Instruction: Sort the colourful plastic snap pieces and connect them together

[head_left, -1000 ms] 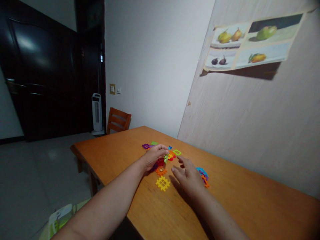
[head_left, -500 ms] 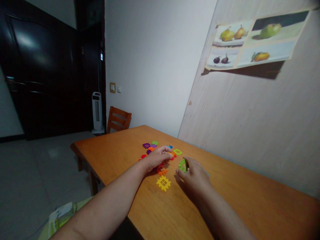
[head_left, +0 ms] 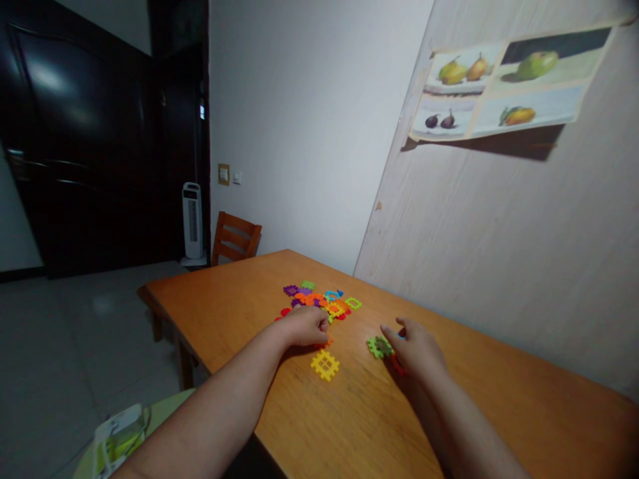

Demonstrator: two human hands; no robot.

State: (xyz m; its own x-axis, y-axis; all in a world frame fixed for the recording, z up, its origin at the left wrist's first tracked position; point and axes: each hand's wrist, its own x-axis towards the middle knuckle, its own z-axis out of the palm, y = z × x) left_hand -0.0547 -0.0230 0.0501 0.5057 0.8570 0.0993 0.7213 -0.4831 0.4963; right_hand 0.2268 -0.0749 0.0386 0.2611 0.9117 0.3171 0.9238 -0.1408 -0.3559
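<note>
Colourful toothed plastic building pieces (head_left: 312, 299) lie in a loose pile on the wooden table (head_left: 319, 432). My left hand (head_left: 304, 326) is at the pile's near edge with its fingers curled down; what they hold, if anything, is hidden. An orange piece (head_left: 328, 342) peeks out beneath these fingers. Just in front lies a yellow square piece (head_left: 325, 365) with a window-like grid. My right hand (head_left: 418, 347) hovers further right, thumb and fingers apart. Beside its thumb a green piece (head_left: 379, 346) lies flat. Under this hand, a red piece (head_left: 399, 365) and a bit of blue show partly.
A blue piece (head_left: 333, 295) and a light green frame piece (head_left: 353, 303) lie at the pile's far right. A wooden chair (head_left: 236, 241) stands beyond the table. At lower left, a pale green seat (head_left: 164, 407) carries a white and yellow-green item (head_left: 120, 436).
My right hand has let go of the green piece, which now lies flat, and shifted right. My left hand has drawn slightly nearer, its fingers curling down and uncovering more of the pile.
</note>
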